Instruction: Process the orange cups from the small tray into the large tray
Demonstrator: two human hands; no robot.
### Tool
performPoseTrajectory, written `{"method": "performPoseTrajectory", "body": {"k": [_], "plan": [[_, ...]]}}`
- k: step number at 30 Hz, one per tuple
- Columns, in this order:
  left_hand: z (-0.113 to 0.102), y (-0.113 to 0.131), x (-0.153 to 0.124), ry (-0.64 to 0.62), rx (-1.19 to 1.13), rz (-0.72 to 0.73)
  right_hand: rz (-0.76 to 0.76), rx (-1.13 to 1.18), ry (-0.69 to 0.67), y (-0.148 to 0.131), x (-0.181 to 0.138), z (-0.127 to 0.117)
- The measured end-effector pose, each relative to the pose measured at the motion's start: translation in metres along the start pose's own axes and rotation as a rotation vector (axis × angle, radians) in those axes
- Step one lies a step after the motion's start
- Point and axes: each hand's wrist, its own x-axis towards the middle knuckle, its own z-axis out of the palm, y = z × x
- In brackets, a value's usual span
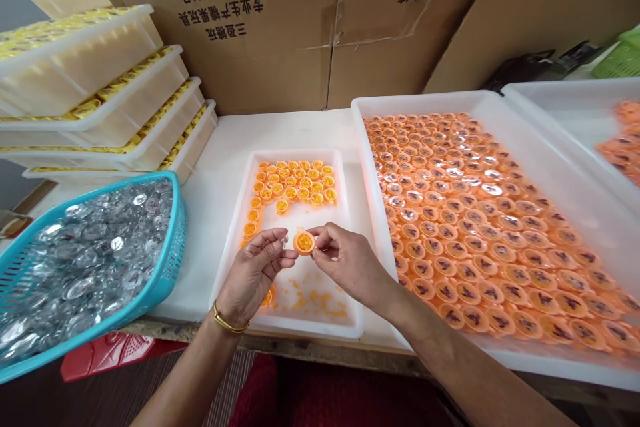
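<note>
Between the fingers of my right hand (pixel 345 257) is a small round orange cup (pixel 304 242) with yellow-orange pieces in it, its open face toward me. My left hand (pixel 255 267) pinches a small clear plastic piece (pixel 285 240) close beside the cup; its exact form is too small to tell. Both hands are over a white tray (pixel 235 240). Rows of similar orange cups (pixel 290 180) stand at the tray's far end and down its left side. Loose orange bits (pixel 315 300) lie on the near part of its floor.
At left, a blue basket (pixel 177 227) holds many clear plastic pieces (pixel 95 253). Behind it rise stacked white trays (pixel 150 93) with yellow items. A larger white tray (pixel 367 160) of filmed-over orange cups (pixel 465 220) stands right. Cardboard boxes (pixel 290 73) line the back.
</note>
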Motion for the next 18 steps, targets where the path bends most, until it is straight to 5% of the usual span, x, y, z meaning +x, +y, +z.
{"method": "performPoseTrajectory", "body": {"k": [7,18], "plan": [[0.023,0.013,0.011,-0.035,0.546,0.141,0.007,0.031,-0.002,0.001,0.000,0.000],[0.026,0.003,0.021,-0.038,0.645,0.153,0.099,0.177,-0.029,0.004,0.000,-0.004]]}}
